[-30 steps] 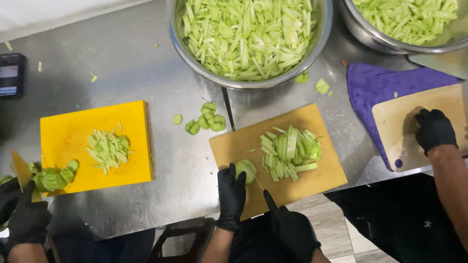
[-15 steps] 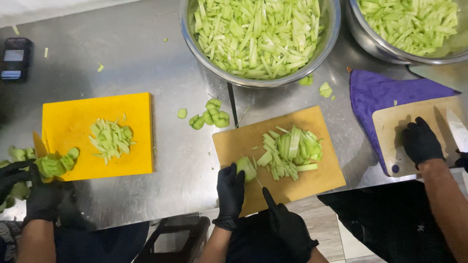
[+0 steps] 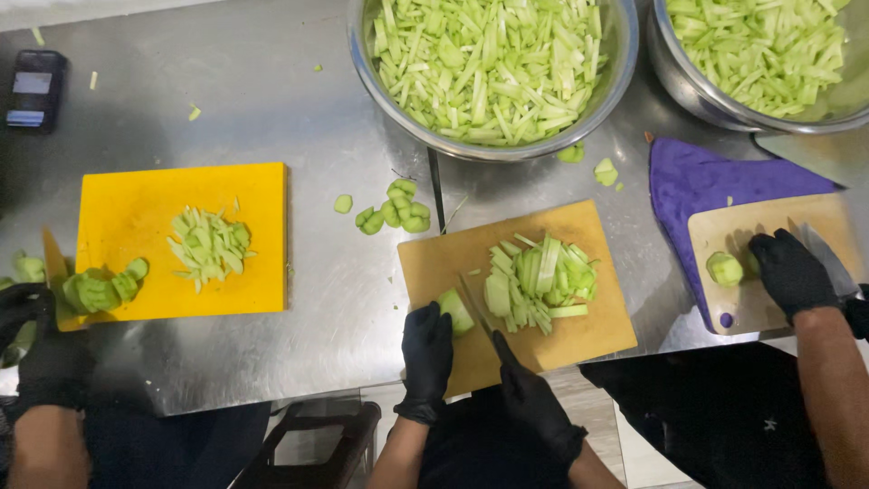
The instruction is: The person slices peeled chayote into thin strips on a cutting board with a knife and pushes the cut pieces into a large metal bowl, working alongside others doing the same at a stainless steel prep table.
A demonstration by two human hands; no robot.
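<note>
Top-down view of a steel counter [image 3: 272,100] where gloved hands cut pale green vegetable on a tan cutting board [image 3: 579,340].

Largest first: a bowl [image 3: 625,54] of green strips sits above the board. The left hand [image 3: 427,349] has its fingers pressed onto a green chunk [image 3: 457,310], directly ahead of them at the board's left edge. The right hand [image 3: 529,394] grips a knife [image 3: 477,312] (blade angled up-left) just beside that chunk, with cut slices [image 3: 539,281] to its right.

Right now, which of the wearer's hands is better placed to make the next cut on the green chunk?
Right. The right hand grips the knife, its blade right beside the green chunk on the tan board. The left hand rests on the chunk, steadying it.
</note>
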